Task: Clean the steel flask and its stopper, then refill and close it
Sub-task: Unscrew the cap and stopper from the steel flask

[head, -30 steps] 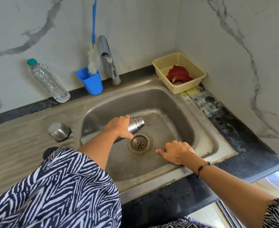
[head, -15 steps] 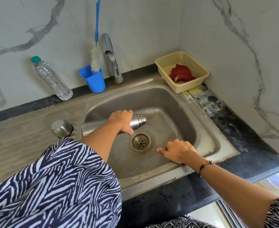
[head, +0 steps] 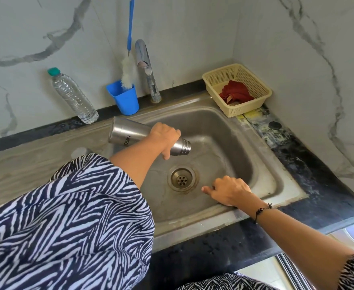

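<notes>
Two hands are in play over the sink (head: 261,160), and your left hand (head: 165,137) has the steel flask (head: 130,132) wrapped tight around its shoulder, fingers curled over the top and thumb pointing down toward the basin. You've got the flask tipped nearly flat, its base up over the left rim of the sink and its open threaded mouth (head: 186,145) angled slightly down over the bowl, above and a little behind the drain (head: 182,178). No cap on that neck. Your right hand (head: 229,190) sits low on the near wall of the basin, just right of the drain, fingers loosely curled with the forefinger poking out to the left, and it carries nothing. A dark beaded bracelet (head: 262,210) circles that wrist. Off on the drainboard, half hidden behind your striped sleeve (head: 71,222), a rounded steel piece (head: 80,152) peeks out; you can't tell from here whether that is the stopper. Along the back wall stands a clear plastic water bottle (head: 72,96) with a green cap, then a blue cup (head: 124,98) holding a long blue-handled bottle brush (head: 128,74), bristles down in the cup. The tap (head: 145,68) rises just right of the cup. At the back right corner sits a cream basket (head: 255,84) with a red cloth (head: 235,92) crumpled inside.
</notes>
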`<action>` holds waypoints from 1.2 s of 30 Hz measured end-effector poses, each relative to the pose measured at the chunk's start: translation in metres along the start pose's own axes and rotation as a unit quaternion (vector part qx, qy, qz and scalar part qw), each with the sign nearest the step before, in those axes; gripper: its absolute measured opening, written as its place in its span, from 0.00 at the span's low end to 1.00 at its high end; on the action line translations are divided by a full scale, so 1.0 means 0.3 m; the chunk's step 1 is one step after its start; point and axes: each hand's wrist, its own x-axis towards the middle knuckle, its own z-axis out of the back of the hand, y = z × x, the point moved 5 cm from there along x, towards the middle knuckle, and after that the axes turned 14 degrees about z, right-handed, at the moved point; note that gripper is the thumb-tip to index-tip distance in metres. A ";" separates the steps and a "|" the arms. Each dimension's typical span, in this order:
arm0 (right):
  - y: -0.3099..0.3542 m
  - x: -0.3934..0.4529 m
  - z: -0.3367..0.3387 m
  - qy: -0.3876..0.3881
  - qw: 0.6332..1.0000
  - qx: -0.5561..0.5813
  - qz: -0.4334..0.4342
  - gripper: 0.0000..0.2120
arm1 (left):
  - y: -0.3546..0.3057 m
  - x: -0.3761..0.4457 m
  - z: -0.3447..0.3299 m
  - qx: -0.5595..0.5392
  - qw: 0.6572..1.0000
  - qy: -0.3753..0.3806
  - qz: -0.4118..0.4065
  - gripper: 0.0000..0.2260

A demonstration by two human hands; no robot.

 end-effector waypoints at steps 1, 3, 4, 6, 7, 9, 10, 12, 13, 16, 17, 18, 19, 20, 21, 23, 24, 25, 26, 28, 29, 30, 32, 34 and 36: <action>0.000 0.000 0.000 0.001 1.000 0.000 0.000 0.32 | 0.000 -0.001 0.005 0.004 1.000 -0.005 0.000 0.31; 0.000 -0.001 0.000 0.002 1.000 0.002 0.001 0.32 | -0.002 -0.003 0.011 0.016 1.000 -0.009 -0.001 0.31; 0.000 -0.002 0.001 0.002 1.000 0.003 0.000 0.32 | -0.004 -0.005 0.012 0.025 1.000 -0.009 -0.004 0.31; 0.000 -0.004 0.003 0.001 1.000 0.002 -0.003 0.32 | -0.004 -0.010 0.010 0.043 0.999 -0.008 -0.007 0.29; 0.000 -0.004 0.004 0.001 1.000 0.002 -0.004 0.32 | -0.003 -0.013 0.008 0.050 0.999 -0.008 -0.008 0.29; 0.001 -0.005 0.005 0.002 1.000 0.002 -0.007 0.31 | 0.003 -0.018 0.006 0.055 0.998 -0.005 -0.005 0.28; 0.002 -0.006 0.006 0.002 1.000 0.002 -0.008 0.31 | 0.008 -0.021 0.003 0.054 0.999 -0.002 -0.003 0.28; 0.004 -0.007 0.009 0.003 1.000 0.002 -0.008 0.31 | 0.016 -0.031 -0.003 0.052 0.999 0.000 0.003 0.28; 0.005 -0.008 0.009 0.005 1.000 0.002 -0.009 0.31 | 0.020 -0.037 -0.006 0.050 0.999 -0.001 0.006 0.28; 0.007 -0.010 0.007 0.012 1.000 0.002 -0.012 0.31 | 0.030 -0.054 -0.025 0.036 0.999 0.000 0.010 0.28; 0.007 -0.011 0.008 0.013 1.000 0.002 -0.015 0.31 | 0.036 -0.063 -0.033 0.024 1.000 0.003 0.013 0.28; 0.006 -0.011 0.011 0.013 1.000 0.002 -0.018 0.30 | 0.044 -0.072 -0.042 0.007 1.000 0.007 0.017 0.28; 0.005 -0.012 0.011 0.013 1.000 0.003 -0.022 0.29 | 0.050 -0.083 -0.050 -0.016 1.000 0.014 0.021 0.28; 0.004 -0.013 0.012 0.012 1.000 0.005 -0.024 0.27 | 0.058 -0.094 -0.060 -0.046 0.998 0.022 0.027 0.29; 0.006 -0.015 0.012 0.006 1.000 0.013 -0.025 0.24 | 0.066 -0.107 -0.067 -0.078 0.996 0.030 0.032 0.29; 0.020 -0.014 0.031 -0.034 0.999 0.036 -0.018 0.24 | 0.085 -0.130 -0.080 -0.136 0.989 0.045 0.041 0.29; 0.035 -0.010 0.053 -0.069 0.997 0.038 -0.005 0.27 | 0.094 -0.140 -0.088 -0.160 0.985 0.057 0.044 0.29; 0.059 -0.002 0.085 -0.108 0.994 0.030 0.016 0.30 | 0.103 -0.151 -0.096 -0.182 0.979 0.072 0.048 0.28; 0.093 0.008 0.123 -0.149 0.988 0.013 0.045 0.33 | 0.110 -0.160 -0.105 -0.205 0.973 0.090 0.053 0.27; 0.175 0.041 0.199 -0.211 0.971 -0.036 0.103 0.39 | 0.121 -0.174 -0.117 -0.238 0.961 0.125 0.062 0.26; 0.213 0.060 0.229 -0.229 0.964 -0.060 0.123 0.40 | 0.122 -0.179 -0.117 -0.245 0.958 0.138 0.060 0.26; 0.246 0.081 0.255 -0.239 0.957 -0.081 0.141 0.42 | 0.126 -0.184 -0.116 -0.253 0.954 0.146 0.059 0.27; 0.281 0.117 0.284 -0.247 0.947 -0.120 0.166 0.43 | 0.128 -0.194 -0.110 -0.279 0.945 0.160 0.056 0.29; 0.300 0.142 0.304 -0.258 0.931 -0.170 0.195 0.39 | 0.137 -0.213 -0.110 -0.322 0.930 0.170 0.059 0.31; 0.302 0.143 0.331 -0.291 0.908 -0.205 0.220 0.31 | 0.145 -0.232 -0.110 -0.365 0.911 0.180 0.067 0.30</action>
